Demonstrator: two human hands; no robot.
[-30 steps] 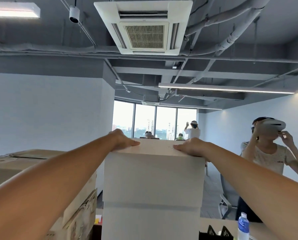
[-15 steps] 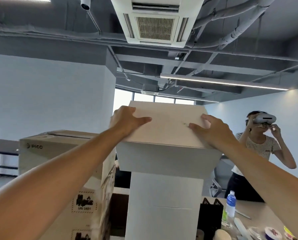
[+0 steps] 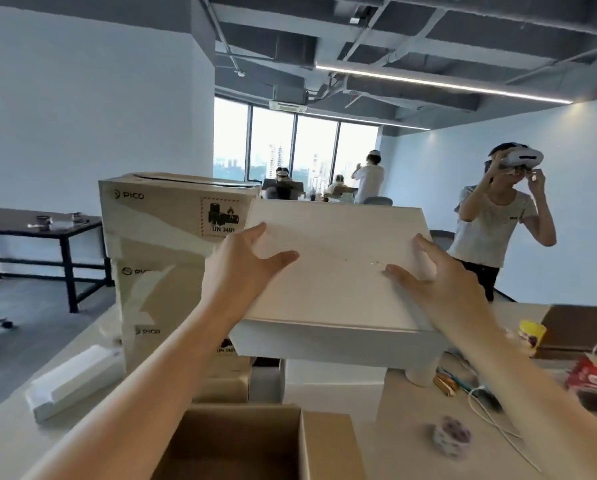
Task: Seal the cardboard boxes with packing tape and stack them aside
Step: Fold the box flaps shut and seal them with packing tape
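A closed white box (image 3: 338, 271) sits on top of a lower white box (image 3: 331, 375), overhanging it and tipped toward me. My left hand (image 3: 252, 261) grips its left edge, thumb lying on the top face. Over on the right edge my right hand (image 3: 428, 275) holds it the same way, fingers wrapped over the side. An open brown cardboard box (image 3: 241, 445) stands right below me on the table (image 3: 407, 407). To the left rises a stack of brown PICO cartons (image 3: 165, 244).
A white foam piece (image 3: 72, 382) lies at the table's left. A blurred purple roll (image 3: 451, 438), cables, a yellow cup (image 3: 532, 332) and a red bag (image 3: 594, 375) lie at right. A person wearing a headset (image 3: 497, 223) stands at right. A black table (image 3: 30, 223) is far left.
My view has dropped from the ceiling toward the table. The white box has come lower and closer, tipping toward me, and my hands have shifted from its top to its side edges.
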